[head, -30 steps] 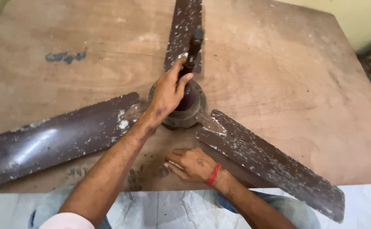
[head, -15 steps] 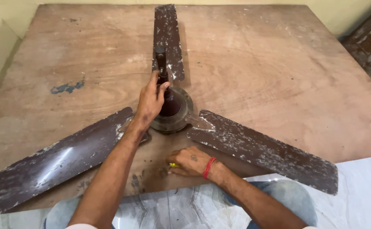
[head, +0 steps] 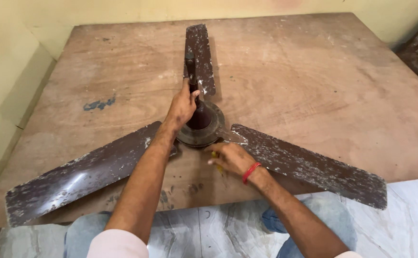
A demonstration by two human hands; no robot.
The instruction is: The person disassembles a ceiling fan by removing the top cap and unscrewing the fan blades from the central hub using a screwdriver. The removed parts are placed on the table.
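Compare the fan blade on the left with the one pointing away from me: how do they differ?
The left blade runs toward the near-left corner of the wooden board and shows a glossy patch; the far blade points straight away and looks dull. The left blade lies fully in view; the far blade is partly hidden by the downrod that the left hand grips. Both are dark brown, with flaking paint.

Worn plywood board (head: 314,86), yellow walls (head: 8,71), marble floor (head: 409,215)

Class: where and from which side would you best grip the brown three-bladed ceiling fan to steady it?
Probably the upright dark rod rising from the round hub, reached from above: it is narrow enough to wrap, as the left hand shows. The flat blades lie against the board.
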